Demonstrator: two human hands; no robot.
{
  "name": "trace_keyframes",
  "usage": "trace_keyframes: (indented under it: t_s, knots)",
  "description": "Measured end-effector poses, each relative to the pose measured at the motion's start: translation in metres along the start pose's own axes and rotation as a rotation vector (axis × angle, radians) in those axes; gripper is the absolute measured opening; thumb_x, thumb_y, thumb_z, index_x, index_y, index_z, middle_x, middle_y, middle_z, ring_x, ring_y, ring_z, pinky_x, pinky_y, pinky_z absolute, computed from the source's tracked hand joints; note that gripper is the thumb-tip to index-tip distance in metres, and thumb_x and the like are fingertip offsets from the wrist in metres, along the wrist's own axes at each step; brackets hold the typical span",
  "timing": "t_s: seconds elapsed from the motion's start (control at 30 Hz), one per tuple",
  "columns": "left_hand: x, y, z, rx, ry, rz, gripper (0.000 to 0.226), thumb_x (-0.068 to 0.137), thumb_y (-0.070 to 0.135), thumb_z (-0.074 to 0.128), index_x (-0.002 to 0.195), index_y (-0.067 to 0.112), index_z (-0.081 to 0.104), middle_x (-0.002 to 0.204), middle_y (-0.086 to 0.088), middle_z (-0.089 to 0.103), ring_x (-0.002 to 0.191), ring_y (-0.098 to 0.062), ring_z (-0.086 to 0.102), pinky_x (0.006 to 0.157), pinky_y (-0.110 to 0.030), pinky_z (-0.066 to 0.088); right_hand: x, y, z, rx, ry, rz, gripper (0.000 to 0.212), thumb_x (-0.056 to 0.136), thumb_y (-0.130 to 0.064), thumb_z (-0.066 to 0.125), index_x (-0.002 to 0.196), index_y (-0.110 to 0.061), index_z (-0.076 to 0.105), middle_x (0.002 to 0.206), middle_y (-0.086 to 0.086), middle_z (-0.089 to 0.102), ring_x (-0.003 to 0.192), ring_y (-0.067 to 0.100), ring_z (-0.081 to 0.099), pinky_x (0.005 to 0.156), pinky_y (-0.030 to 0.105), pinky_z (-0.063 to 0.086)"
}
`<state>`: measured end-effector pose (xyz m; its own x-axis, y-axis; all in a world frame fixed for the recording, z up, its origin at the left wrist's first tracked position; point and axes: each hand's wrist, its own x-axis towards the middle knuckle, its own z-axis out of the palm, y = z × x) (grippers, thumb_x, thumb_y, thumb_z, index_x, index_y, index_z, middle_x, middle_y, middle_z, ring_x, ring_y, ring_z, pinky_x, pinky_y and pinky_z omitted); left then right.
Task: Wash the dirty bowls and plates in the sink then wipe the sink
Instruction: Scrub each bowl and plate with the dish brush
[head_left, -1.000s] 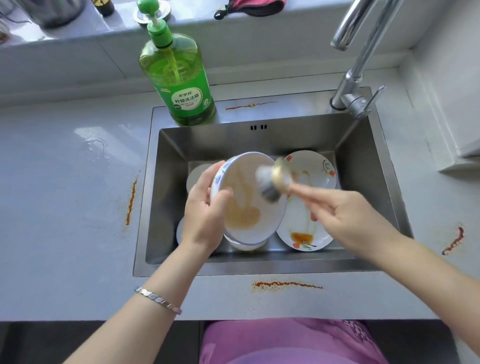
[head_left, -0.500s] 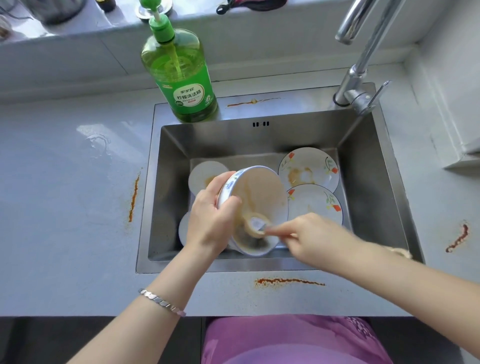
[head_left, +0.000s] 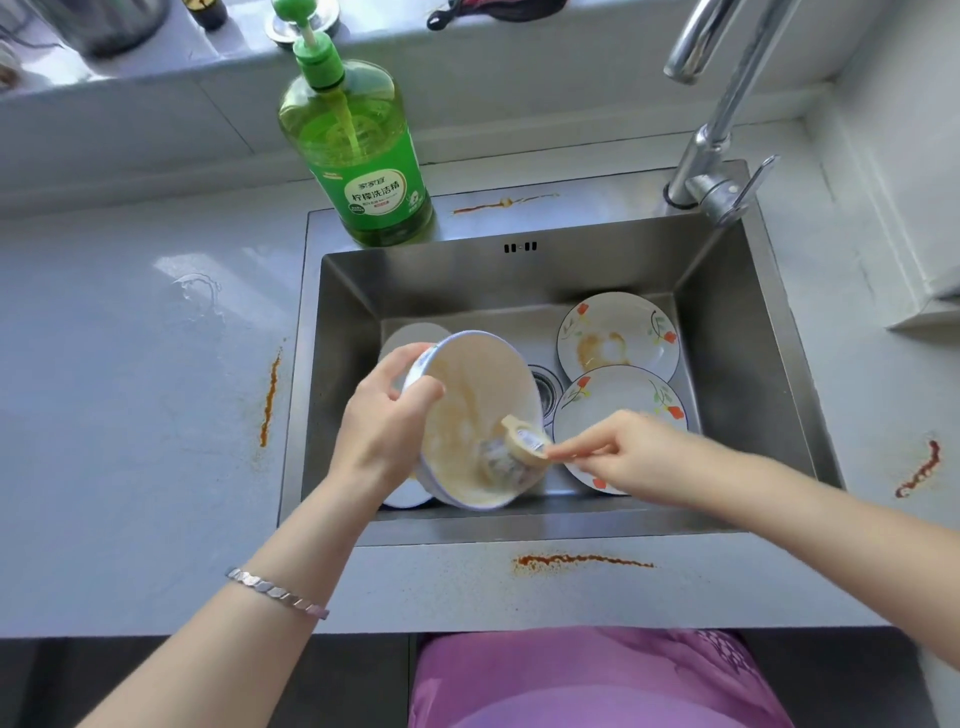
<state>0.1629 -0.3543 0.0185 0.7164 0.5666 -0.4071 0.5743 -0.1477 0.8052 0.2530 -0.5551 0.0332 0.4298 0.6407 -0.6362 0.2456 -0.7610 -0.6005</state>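
Note:
My left hand (head_left: 387, 415) grips the rim of a white bowl (head_left: 470, 384) smeared with brown residue, tilted on its side over the steel sink (head_left: 737, 332). My right hand (head_left: 623, 452) pinches the handle of a small dish brush (head_left: 511, 449) whose bristle head presses inside the bowl's lower part. Two flowered plates lie at the sink's right: a stained one (head_left: 618, 335) at the back and another (head_left: 618, 410) in front, partly under my right hand. More white dishes (head_left: 410, 335) show behind and below the bowl.
A green bottle of dish soap (head_left: 358, 150) stands on the sink's back left ledge. The tap (head_left: 722, 119) rises at the back right. Orange-brown sauce streaks (head_left: 582, 560) mark the grey counter left, front and right of the sink, and the back ledge.
The brush has moved from the bowl's upper right edge down into its lower inside. The bowl has dropped slightly and tilted more, uncovering both flowered plates.

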Motion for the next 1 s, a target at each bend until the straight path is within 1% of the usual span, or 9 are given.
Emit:
trace_keyframes:
  t_s: [0.13, 0.23, 0.33, 0.4, 0.5, 0.63, 0.77, 0.87, 1.0]
  knots:
    - [-0.007, 0.005, 0.012, 0.034, -0.048, 0.009, 0.04, 0.064, 0.034, 0.049, 0.101, 0.039, 0.064, 0.089, 0.014, 0.067, 0.08, -0.006, 0.06, 0.073, -0.028, 0.049, -0.006, -0.014, 0.017, -0.268, 0.079, -0.034, 0.044, 0.095, -0.019, 0.038, 0.123, -0.049, 0.052, 0.116, -0.003, 0.064, 0.092, 0.019, 0.057, 0.063, 0.025, 0.034]
    - [-0.006, 0.007, 0.012, 0.083, -0.059, -0.003, 0.041, 0.064, 0.038, 0.049, 0.102, 0.041, 0.063, 0.086, 0.015, 0.065, 0.078, -0.003, 0.058, 0.07, -0.027, 0.048, -0.014, -0.018, 0.025, -0.228, 0.026, -0.06, 0.045, 0.095, -0.019, 0.037, 0.123, -0.051, 0.051, 0.115, -0.003, 0.064, 0.088, 0.022, 0.052, 0.065, 0.026, 0.033]
    - [0.0, 0.003, 0.002, 0.08, -0.08, -0.022, 0.037, 0.065, 0.038, 0.049, 0.099, 0.044, 0.063, 0.094, 0.013, 0.066, 0.087, -0.008, 0.061, 0.07, -0.028, 0.048, -0.01, 0.016, 0.005, -0.374, 0.171, -0.006, 0.042, 0.095, -0.022, 0.041, 0.121, -0.053, 0.051, 0.105, -0.004, 0.067, 0.093, 0.019, 0.058, 0.066, 0.028, 0.039]
    - [0.004, 0.002, -0.004, 0.047, -0.062, -0.034, 0.035, 0.065, 0.036, 0.049, 0.095, 0.045, 0.063, 0.096, 0.013, 0.067, 0.093, -0.01, 0.061, 0.076, -0.031, 0.05, -0.01, 0.035, -0.004, -0.153, 0.338, 0.024, 0.038, 0.095, -0.022, 0.046, 0.118, -0.05, 0.056, 0.089, -0.008, 0.067, 0.082, 0.012, 0.06, 0.07, 0.03, 0.048]
    - [0.005, 0.004, -0.01, -0.041, -0.049, -0.025, 0.03, 0.066, 0.035, 0.051, 0.093, 0.041, 0.064, 0.095, 0.013, 0.067, 0.092, -0.008, 0.062, 0.078, -0.031, 0.049, -0.006, 0.046, -0.002, 0.441, 0.565, 0.066, 0.034, 0.092, -0.017, 0.055, 0.123, -0.031, 0.059, 0.072, -0.015, 0.061, 0.058, -0.01, 0.056, 0.058, 0.004, 0.041]
    - [-0.001, 0.015, -0.004, -0.138, -0.176, -0.086, 0.025, 0.066, 0.035, 0.054, 0.088, 0.034, 0.066, 0.091, 0.007, 0.069, 0.088, -0.015, 0.064, 0.071, -0.031, 0.05, 0.007, 0.028, 0.018, 0.897, 0.448, 0.07, 0.057, 0.081, -0.018, 0.069, 0.13, -0.036, 0.047, 0.061, 0.001, 0.051, 0.035, 0.004, 0.031, 0.04, 0.013, 0.028]
    - [0.011, 0.032, -0.007, -0.082, -0.378, -0.229, 0.047, 0.056, 0.049, 0.062, 0.097, 0.028, 0.068, 0.102, -0.005, 0.071, 0.096, -0.027, 0.066, 0.088, -0.046, 0.049, 0.018, 0.019, 0.021, 1.073, 0.307, 0.073, 0.058, 0.082, -0.01, 0.067, 0.132, -0.034, 0.047, 0.066, 0.007, 0.05, 0.049, 0.015, 0.032, 0.043, 0.022, 0.025]
    - [0.022, 0.041, -0.012, -0.061, -0.436, -0.248, 0.066, 0.054, 0.063, 0.06, 0.11, 0.028, 0.066, 0.106, -0.002, 0.071, 0.096, -0.024, 0.068, 0.087, -0.043, 0.052, 0.022, 0.016, 0.024, 1.123, 0.322, 0.122, 0.058, 0.083, 0.0, 0.06, 0.132, -0.029, 0.05, 0.072, 0.009, 0.044, 0.043, 0.011, 0.025, 0.037, 0.019, 0.02]
    - [0.015, 0.038, 0.003, -0.263, -0.263, -0.109, 0.075, 0.07, 0.051, 0.07, 0.135, 0.031, 0.04, 0.109, 0.005, 0.065, 0.09, -0.013, 0.066, 0.077, -0.03, 0.055, 0.027, 0.011, 0.025, 1.27, 0.454, 0.22, 0.058, 0.083, 0.007, 0.053, 0.131, -0.025, 0.051, 0.071, 0.009, 0.045, 0.04, 0.008, 0.022, 0.035, 0.018, 0.018]
